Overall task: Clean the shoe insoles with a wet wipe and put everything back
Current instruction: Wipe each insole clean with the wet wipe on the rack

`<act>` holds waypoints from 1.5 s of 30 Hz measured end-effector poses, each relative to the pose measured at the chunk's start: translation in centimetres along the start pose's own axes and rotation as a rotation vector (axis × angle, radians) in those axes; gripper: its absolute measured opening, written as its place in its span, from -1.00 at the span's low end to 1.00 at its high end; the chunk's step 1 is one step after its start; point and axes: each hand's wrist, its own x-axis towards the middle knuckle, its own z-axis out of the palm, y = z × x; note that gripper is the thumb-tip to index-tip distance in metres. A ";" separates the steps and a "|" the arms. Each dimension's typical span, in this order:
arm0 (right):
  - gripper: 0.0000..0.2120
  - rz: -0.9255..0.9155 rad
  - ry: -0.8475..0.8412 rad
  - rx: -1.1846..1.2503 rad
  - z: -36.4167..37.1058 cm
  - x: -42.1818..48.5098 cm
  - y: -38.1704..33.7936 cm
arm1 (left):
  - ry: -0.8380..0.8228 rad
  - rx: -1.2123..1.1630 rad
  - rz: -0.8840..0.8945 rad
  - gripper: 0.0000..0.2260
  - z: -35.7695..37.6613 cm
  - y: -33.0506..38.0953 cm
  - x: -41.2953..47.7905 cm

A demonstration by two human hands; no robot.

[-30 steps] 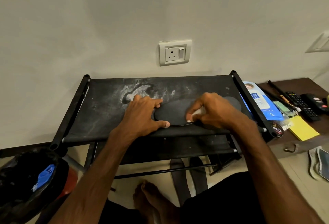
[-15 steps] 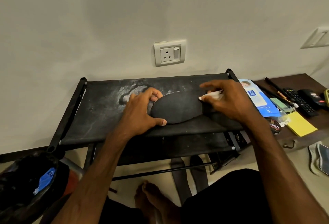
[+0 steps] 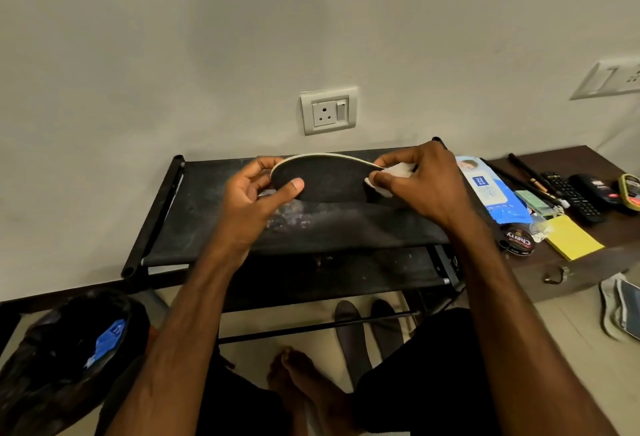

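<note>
A black insole with a pale edge is lifted on its side above the dusty black shoe rack. My left hand grips its left end, thumb on the dark face. My right hand holds the right end and pinches a crumpled white wet wipe against it. Two more dark insoles lie on the floor under the rack. The blue wet wipe pack lies just right of the rack.
A black bin bag with a blue scrap sits at lower left. On the brown ledge at right lie a shoe polish tin, yellow sticky notes, a remote and pens. A wall socket sits above the rack.
The insole lay flat on the rack while my right hand wiped along it to the right; now both hands have raised it and tilted it on edge.
</note>
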 end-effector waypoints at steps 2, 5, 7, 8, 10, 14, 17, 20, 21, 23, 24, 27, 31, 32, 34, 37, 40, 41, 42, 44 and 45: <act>-0.87 0.008 0.042 0.105 0.2 -0.9 -0.8 | 0.045 -0.094 0.016 -0.65 0.5 0.7 -1.3; -0.85 0.051 0.062 0.331 0.6 -2.6 -2.2 | 0.061 -0.108 0.033 -0.64 1.2 1.5 -3.4; -0.86 0.088 0.052 0.479 0.7 -3.7 -3.3 | 0.062 -0.073 0.043 -0.68 1.6 1.8 -4.7; -0.86 0.103 0.041 0.546 0.8 -4.2 -3.9 | 0.064 -0.048 0.047 -0.69 1.9 2.0 -5.4; -0.86 0.117 0.023 0.662 0.7 -5.6 -5.3 | 0.072 -0.011 0.058 -0.73 2.2 2.5 -6.7; -0.83 0.149 -0.041 0.815 -0.1 -8.5 -7.9 | 0.175 0.085 0.103 -0.78 1.3 4.9 -8.8; -0.84 0.126 -0.067 0.751 -0.2 -10.3 -9.6 | 0.202 0.230 0.213 -0.81 -0.8 8.0 -10.0; -0.85 0.088 -0.154 0.680 0.1 -12.0 -11.5 | 0.168 0.364 0.261 -0.80 -3.8 11.3 -11.8; -0.86 0.065 -0.202 0.650 0.1 -12.5 -12.0 | 0.156 0.395 0.236 -0.79 -4.9 12.2 -12.5; -0.85 0.021 -0.320 0.564 0.4 -13.7 -12.8 | 0.127 0.456 0.130 -0.78 -7.2 13.2 -14.5; -0.85 0.005 -0.390 0.512 0.7 -14.3 -13.0 | 0.112 0.483 0.053 -0.77 -8.2 13.5 -15.7; -0.87 -0.003 -0.600 0.368 2.2 -15.6 -12.8 | 0.048 0.523 -0.195 -0.77 -10.7 13.1 -18.9; -0.75 -0.019 -0.844 0.133 5.8 -17.4 -11.8 | -0.051 0.575 -0.546 -0.80 -12.6 10.0 -21.1; -0.74 -0.011 -0.915 0.065 6.9 -17.8 -11.5 | -0.077 0.585 -0.629 -0.81 -13.0 8.8 -21.3; -0.72 -0.011 -1.018 -0.090 9.1 -18.3 -11.0 | -0.136 0.625 -0.771 -0.83 -13.3 6.3 -21.5; -0.70 0.001 -1.064 -0.250 13.2 -18.3 -9.5 | -0.165 0.699 -0.927 -0.82 -13.4 1.5 -21.3; -0.72 0.055 -1.085 -0.297 17.6 -18.1 -7.6 | -0.171 0.719 -1.044 -0.73 -13.1 -4.8 -21.1; -0.72 0.080 -1.085 -0.294 19.2 -18.0 -6.8 | -0.170 0.703 -1.091 -0.71 -13.0 -7.0 -21.1; -0.72 0.112 -1.088 -0.296 20.6 -17.9 -6.1 | -0.154 0.679 -1.133 -0.70 -12.9 -9.2 -20.9; -0.68 0.138 -1.094 -0.320 22.6 -17.6 -5.1 | -0.107 0.670 -1.187 -0.72 -12.2 -13.2 -20.5; -0.64 0.149 -1.093 -0.332 23.6 -17.4 -4.5 | -0.084 0.682 -1.208 -0.70 -11.9 -15.0 -20.3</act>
